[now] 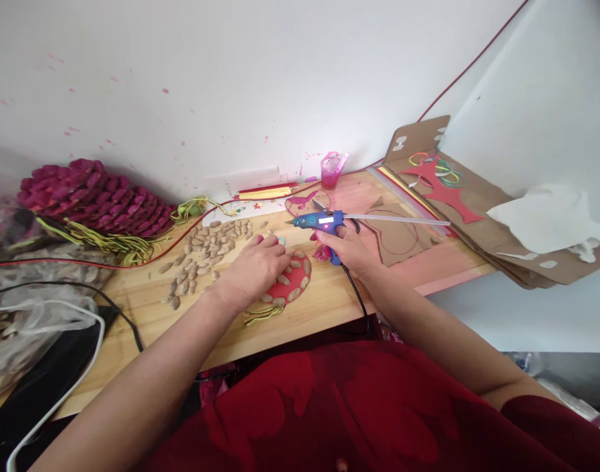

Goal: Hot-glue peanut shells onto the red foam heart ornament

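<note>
While my right hand (346, 249) gripped the blue glue gun (324, 223), nozzle toward nine o'clock, my left hand (258, 269) curled over the ten o'clock edge of the peanut-rimmed red disc (286, 288) on the desk (329, 311); I couldn't tell whether it pinched anything. Loose peanuts (214, 244) lay at the disc's ten o'clock, a pink-stained cup (330, 172) at one.

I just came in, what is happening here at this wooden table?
A person's right hand holds a blue glue gun, its nozzle pointing towards the left hand. The left hand is at a red disc with peanuts around its edge. More peanuts lie loose on the table, near dark pink stacked pieces.
</note>
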### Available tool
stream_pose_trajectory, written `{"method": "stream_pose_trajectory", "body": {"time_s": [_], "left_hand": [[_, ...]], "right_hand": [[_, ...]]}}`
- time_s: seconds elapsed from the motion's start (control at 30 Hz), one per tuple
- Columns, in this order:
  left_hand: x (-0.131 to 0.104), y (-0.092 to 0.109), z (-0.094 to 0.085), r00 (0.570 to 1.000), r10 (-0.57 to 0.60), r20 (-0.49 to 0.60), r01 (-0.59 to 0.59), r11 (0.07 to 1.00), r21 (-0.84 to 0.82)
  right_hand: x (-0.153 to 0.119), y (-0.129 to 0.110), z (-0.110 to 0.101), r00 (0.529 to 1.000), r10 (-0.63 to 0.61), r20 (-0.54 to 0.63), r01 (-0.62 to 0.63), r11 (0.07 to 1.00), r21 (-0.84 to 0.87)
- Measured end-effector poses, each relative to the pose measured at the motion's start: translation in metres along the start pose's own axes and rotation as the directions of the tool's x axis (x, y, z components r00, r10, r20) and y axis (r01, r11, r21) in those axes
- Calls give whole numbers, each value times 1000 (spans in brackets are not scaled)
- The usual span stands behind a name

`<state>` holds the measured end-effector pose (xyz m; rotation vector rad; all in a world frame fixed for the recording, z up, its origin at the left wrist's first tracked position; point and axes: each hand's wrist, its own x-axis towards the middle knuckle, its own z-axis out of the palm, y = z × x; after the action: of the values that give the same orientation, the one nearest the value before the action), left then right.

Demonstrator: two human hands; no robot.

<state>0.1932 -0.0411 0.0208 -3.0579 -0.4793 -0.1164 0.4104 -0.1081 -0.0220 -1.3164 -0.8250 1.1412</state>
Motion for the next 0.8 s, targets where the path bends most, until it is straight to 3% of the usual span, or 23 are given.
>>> {"method": "stream_pose_trajectory", "body": {"time_s": [0.1,0.17,0.23,0.3,0.37,0.43,0.57,0.8], "left_hand": [[-6,-2,2,990,-109,-88,93,982,-164],[-14,-4,2,944,-291,-156,199,878,-434],[-25,-6,1,853,-513,-96,265,583,-768],[-35,-6,-1,765,-638,84,220,137,-966],[-43,-4,-3,726,-639,254,118,-249,-961],[-49,0,-4,725,-598,342,33,-466,-884],[-57,8,-3,769,-524,366,-31,-603,-797],[-68,14,-2,822,-464,328,-59,-644,-763]], "right_hand": [[-12,-10,3,999,-31,-9,31,999,15],[-26,-19,5,998,-65,-9,65,997,31],[-44,-29,7,993,-114,10,113,992,60],[-63,-39,10,990,-124,70,119,991,63],[-82,-47,14,990,-72,120,70,997,19],[-96,-53,18,985,-8,175,11,1000,-15],[-111,-58,26,975,-28,222,29,1000,-2],[-117,-57,34,950,1,313,35,993,-109]]}}
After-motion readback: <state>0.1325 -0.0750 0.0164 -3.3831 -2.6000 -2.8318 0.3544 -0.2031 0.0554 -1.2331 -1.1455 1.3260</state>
